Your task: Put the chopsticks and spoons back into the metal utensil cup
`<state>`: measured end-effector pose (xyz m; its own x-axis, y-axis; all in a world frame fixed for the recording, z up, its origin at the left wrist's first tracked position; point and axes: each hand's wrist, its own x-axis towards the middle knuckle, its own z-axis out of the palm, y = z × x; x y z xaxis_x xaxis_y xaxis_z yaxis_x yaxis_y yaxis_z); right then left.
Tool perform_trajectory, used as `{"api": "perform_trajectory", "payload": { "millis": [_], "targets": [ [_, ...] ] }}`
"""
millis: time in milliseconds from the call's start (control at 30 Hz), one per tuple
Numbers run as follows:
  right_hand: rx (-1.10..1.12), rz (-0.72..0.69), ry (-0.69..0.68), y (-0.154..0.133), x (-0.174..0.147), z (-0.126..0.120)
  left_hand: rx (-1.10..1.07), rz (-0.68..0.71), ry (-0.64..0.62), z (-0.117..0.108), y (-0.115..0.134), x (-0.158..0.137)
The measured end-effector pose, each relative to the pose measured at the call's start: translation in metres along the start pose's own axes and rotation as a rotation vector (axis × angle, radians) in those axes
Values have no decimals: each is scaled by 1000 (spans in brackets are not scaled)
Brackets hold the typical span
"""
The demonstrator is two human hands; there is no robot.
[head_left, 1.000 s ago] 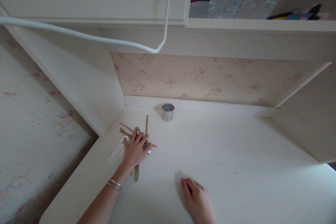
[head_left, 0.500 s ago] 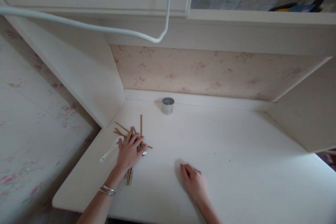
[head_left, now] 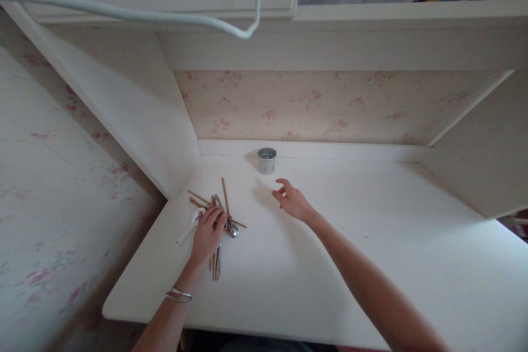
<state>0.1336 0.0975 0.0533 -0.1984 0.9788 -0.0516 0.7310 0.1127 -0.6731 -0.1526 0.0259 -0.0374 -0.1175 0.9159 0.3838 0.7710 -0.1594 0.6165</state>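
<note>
Left hand [head_left: 209, 234] is draped over a messy tangle of wooden chopsticks [head_left: 225, 195], fingers bent down into it. Can't tell if they've got hold of anything, the hand hides too much. Right hand [head_left: 292, 201] has thumb and index finger loosely parted with nothing between them, near the perforated metal cup [head_left: 267, 162] but apart from it.

Around the left hand: a metal spoon [head_left: 234, 230] with its bowl just right of the fingers, a metal handle [head_left: 218, 267] poking out toward the near edge, and a white spoon [head_left: 187, 229] over on the left. The cup stands upright near the back of the white table [head_left: 330, 275].

Progress-wise I'd call it barely started: the utensils lie loose and crossed, and nothing sticks up out of the cup. Pretty much the whole tangle looks left to deal with, imo
</note>
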Motion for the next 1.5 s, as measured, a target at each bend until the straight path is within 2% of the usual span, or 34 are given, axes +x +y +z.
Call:
{"api": "perform_trajectory", "payload": {
  "millis": [133,267,367,500,733,900,1000,1167,1267,1367,1500],
  "targets": [
    [-122,3,26,-18,60,-10,-126,-27,21,-7,0,-1],
    [-244,13,52,-26,99,-7,-199,-107,48,-12,2,0],
    [-319,16,70,-28,113,-4,-234,-170,54,-13,2,1],
    [-379,-3,107,-25,113,0,-267,-203,69,-12,0,1],
    [-368,-50,197,-15,76,-1,-291,-236,70,-11,-2,1],
    [-265,-105,207,2,17,0,-322,-266,109,-8,-3,3],
    [-80,-161,245,14,-24,6,-326,-290,107,-7,-2,4],
    [-59,-149,257,28,-75,20,-307,-284,93,-8,2,6],
    [-74,-154,266,30,-89,26,-299,-247,92,-7,3,5],
    [-93,-167,286,29,-93,30,-308,-275,95,-9,6,1],
    [-89,-176,291,27,-92,33,-338,-319,72,-24,15,-1]
  ]
}}
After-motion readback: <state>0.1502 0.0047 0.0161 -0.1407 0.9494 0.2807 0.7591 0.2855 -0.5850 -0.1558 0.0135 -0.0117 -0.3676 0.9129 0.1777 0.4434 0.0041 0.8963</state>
